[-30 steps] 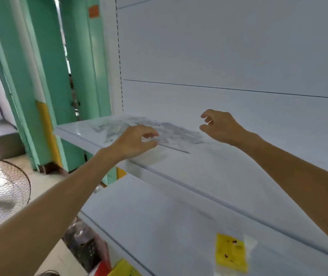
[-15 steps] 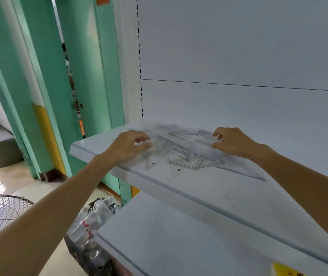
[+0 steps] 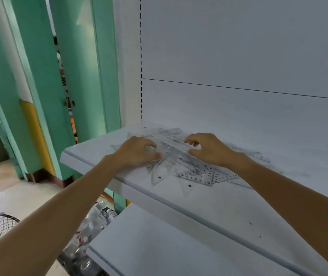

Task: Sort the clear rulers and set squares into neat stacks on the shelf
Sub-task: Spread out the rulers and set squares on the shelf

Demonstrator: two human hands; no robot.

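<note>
Clear rulers and set squares (image 3: 181,170) lie in a loose heap near the left end of the white shelf (image 3: 218,208). The left hand (image 3: 137,152) rests on the heap at 9 o'clock and the right hand (image 3: 209,150) at 2 o'clock, fingers curled; whether either pinches a piece, I cannot tell.

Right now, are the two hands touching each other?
Apart. The head view shows the left hand and the right hand over the rulers, with a strip of clear rulers plainly visible between their fingertips.
</note>
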